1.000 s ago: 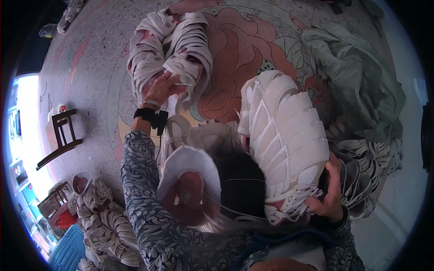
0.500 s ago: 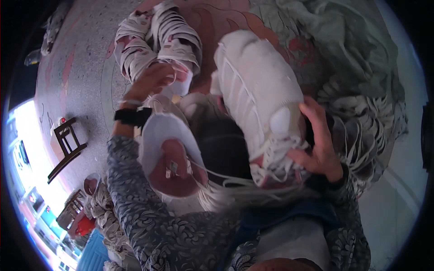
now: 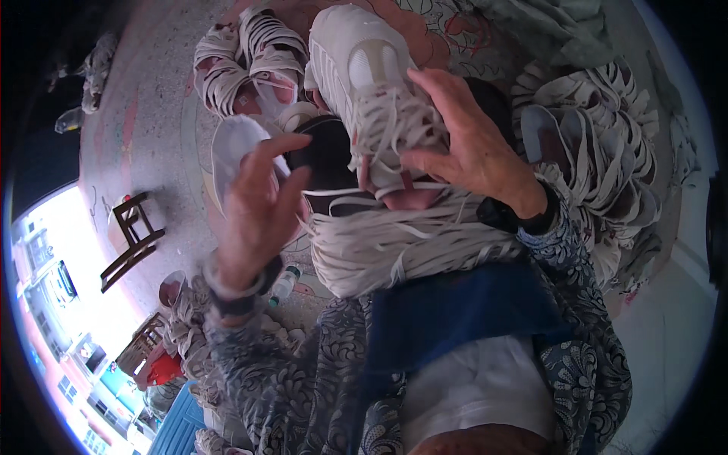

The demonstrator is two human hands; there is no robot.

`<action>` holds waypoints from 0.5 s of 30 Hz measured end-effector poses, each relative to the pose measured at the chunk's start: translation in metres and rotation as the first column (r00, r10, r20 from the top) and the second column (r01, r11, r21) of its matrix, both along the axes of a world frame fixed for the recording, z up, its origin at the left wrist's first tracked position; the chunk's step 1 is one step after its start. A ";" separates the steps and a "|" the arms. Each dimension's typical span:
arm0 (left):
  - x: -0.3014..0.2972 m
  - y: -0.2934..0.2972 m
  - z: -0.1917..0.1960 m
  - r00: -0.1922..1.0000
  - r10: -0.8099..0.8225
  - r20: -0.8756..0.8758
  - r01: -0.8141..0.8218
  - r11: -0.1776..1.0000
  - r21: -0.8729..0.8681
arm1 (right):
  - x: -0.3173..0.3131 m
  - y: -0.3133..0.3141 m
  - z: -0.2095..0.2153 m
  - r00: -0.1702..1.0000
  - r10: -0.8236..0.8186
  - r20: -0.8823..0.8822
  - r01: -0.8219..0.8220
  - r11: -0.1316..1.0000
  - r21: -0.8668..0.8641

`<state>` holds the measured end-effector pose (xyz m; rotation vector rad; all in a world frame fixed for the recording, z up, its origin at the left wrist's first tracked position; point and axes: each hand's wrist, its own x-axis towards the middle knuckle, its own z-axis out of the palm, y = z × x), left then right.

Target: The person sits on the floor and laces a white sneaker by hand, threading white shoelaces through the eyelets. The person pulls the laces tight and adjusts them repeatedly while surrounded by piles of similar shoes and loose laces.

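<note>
A white shoe upper (image 3: 364,68) with loosely strung laces is in front of me, its toe pointing away. My right hand (image 3: 474,148) grips its right side, thumb and index finger pressed at the lace area. My left hand (image 3: 262,201) hovers to the left of it, fingers apart and nothing in them. Behind that hand, partly hidden, is another upper (image 3: 236,144) with a pale lining. A thick bundle of off-white laces (image 3: 409,246) lies across in front of my lap. Between the two uppers a black surface (image 3: 326,155) shows.
Nested stacks of uppers (image 3: 277,57) lie on the floor at the far left. More rows of uppers (image 3: 607,144) are heaped at the right, near a grey-green cloth (image 3: 561,34). A wooden chair (image 3: 136,235) and a bottle (image 3: 285,284) are on the left.
My left hand has drawn back from the far-left stack toward me and opened. The upper in my right hand has shifted left and away. The whole view has also moved somewhat.
</note>
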<state>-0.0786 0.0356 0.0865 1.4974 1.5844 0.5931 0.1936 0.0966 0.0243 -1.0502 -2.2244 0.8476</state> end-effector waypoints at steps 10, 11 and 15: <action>0.077 -0.019 -0.090 0.956 -0.164 -0.244 0.267 0.832 0.486 | 0.004 -0.019 -0.023 0.983 0.105 -0.148 -0.088 0.989 0.117; 0.081 -0.019 -0.096 0.961 -0.139 -0.239 0.245 0.829 0.504 | 0.005 -0.017 -0.026 0.976 0.129 -0.173 -0.108 0.986 0.129; 0.090 -0.022 -0.101 0.953 -0.096 -0.287 0.240 0.818 0.522 | 0.005 -0.017 -0.030 0.988 0.072 -0.139 -0.053 0.989 0.136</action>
